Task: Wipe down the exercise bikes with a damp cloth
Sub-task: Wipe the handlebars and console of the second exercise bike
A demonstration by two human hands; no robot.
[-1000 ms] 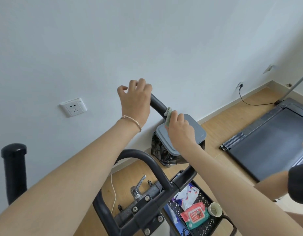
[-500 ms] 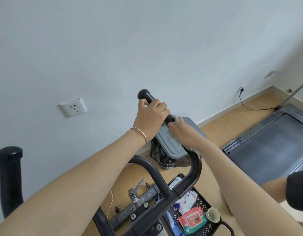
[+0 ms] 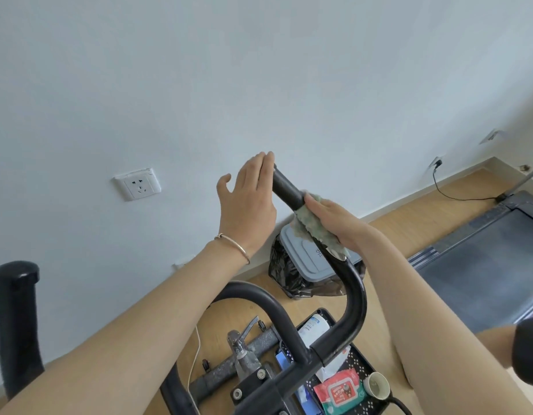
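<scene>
Right hand (image 3: 334, 221) flat-fingered, pressing green cloth (image 3: 309, 227) onto bike handlebar (image 3: 286, 187) near centre; left hand (image 3: 247, 205) released, fingers straight, at cloth's 9 o'clock beside bar tip.

Handlebar (image 3: 286, 187) stretch beneath the cloth (image 3: 311, 227) out of sight; treadmill (image 3: 483, 265) beyond the right edge; wipes pack (image 3: 338, 390) print illegible.

Bare forearms (image 3: 133, 327); a thin gold bangle (image 3: 233, 245) on the left one.
</scene>
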